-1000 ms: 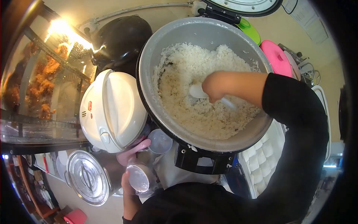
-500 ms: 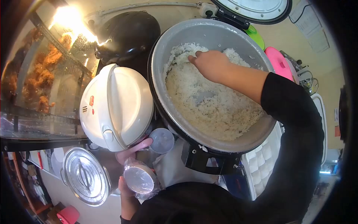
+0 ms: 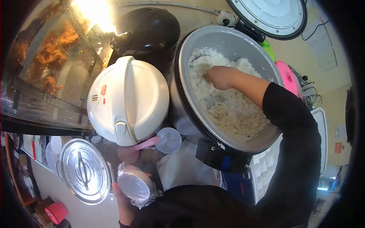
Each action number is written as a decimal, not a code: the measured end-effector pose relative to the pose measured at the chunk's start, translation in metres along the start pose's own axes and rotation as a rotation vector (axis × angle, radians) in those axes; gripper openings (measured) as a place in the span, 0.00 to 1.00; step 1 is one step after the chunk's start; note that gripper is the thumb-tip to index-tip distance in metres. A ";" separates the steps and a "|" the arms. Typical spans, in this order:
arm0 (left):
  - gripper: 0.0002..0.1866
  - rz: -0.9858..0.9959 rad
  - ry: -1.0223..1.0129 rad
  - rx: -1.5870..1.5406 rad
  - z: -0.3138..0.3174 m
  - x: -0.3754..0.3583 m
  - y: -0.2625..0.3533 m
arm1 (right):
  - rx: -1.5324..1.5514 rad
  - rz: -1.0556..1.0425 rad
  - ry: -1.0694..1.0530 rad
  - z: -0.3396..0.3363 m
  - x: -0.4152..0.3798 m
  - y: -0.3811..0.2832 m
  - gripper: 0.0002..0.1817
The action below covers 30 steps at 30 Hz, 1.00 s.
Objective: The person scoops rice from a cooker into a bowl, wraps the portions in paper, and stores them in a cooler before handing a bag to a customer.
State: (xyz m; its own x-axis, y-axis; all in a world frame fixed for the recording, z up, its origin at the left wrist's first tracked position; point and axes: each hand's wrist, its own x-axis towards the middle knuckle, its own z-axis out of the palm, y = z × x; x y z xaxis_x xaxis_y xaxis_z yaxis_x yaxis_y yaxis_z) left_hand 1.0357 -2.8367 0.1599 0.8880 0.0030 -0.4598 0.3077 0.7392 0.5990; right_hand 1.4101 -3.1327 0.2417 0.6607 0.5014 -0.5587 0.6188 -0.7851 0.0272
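My right hand [image 3: 222, 77] reaches into a large open cooker [image 3: 192, 102], its fingers bent down into the white rice [image 3: 239, 110]. Whether the fingertips hold anything is hidden by the hand and rice. At the lower left, my left hand [image 3: 123, 197] is wrapped round a small round bowl [image 3: 134, 185] covered in clear plastic film. A pink ladle-like utensil [image 3: 146, 144] lies just above that bowl, next to a clear plastic cup [image 3: 168, 140].
A closed white rice cooker [image 3: 146, 98] stands left of the large one. Beyond it are a glass case [image 3: 72, 106] with fried food and a dark round object [image 3: 152, 32]. A lidded metal pot [image 3: 84, 171] is at lower left, a white egg tray-like item [image 3: 262, 167] at right.
My right hand has pushed lower into the rice, its fingers now more hidden. The bowl in my left hand has shifted slightly left. The view has moved a little.
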 end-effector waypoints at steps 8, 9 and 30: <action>0.52 0.147 -0.289 -0.022 0.044 0.023 0.016 | 0.202 -0.213 -0.199 0.025 -0.013 0.015 0.16; 0.51 0.172 -0.312 0.010 0.053 0.026 0.019 | 0.239 -0.232 -0.236 0.032 -0.016 0.018 0.20; 0.27 0.037 -0.488 0.116 0.299 0.101 0.028 | 0.885 -0.154 0.168 -0.110 -0.220 0.040 0.22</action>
State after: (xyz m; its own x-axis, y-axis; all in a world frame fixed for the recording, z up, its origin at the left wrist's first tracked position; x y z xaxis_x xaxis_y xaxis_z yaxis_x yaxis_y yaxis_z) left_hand 1.2358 -3.0166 0.3263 0.9468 -0.3079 -0.0933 0.2843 0.6649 0.6907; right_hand 1.3364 -3.2349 0.4567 0.6940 0.6153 -0.3740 0.1988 -0.6629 -0.7218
